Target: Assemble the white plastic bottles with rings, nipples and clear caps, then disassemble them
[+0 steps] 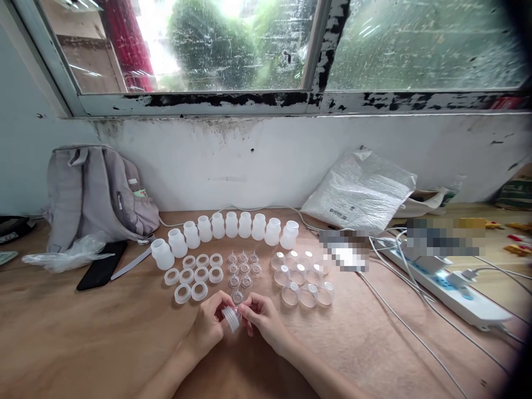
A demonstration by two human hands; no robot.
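Observation:
Low over the front of the table, my left hand (210,318) is closed round a translucent threaded screw ring (231,320). The fingers of my right hand (262,318) pinch at the ring's right side, on what looks like the tip of a clear bottle teat (238,312), mostly hidden by the fingertips. Just beyond my hands stand several clear teats (244,268) in rows. To their left lie several loose screw rings (199,290). Several clear dome caps (308,295) are grouped on the right. Behind, white translucent bottles (218,225) without tops form a curved row.
On the left are a grey backpack (87,194), a plastic bag (70,254), a black phone (102,266) and a pale strip (131,264). A silver padded bag (359,191), a white power strip (453,288) and cables occupy the right. A wall with a window (245,50) closes the back.

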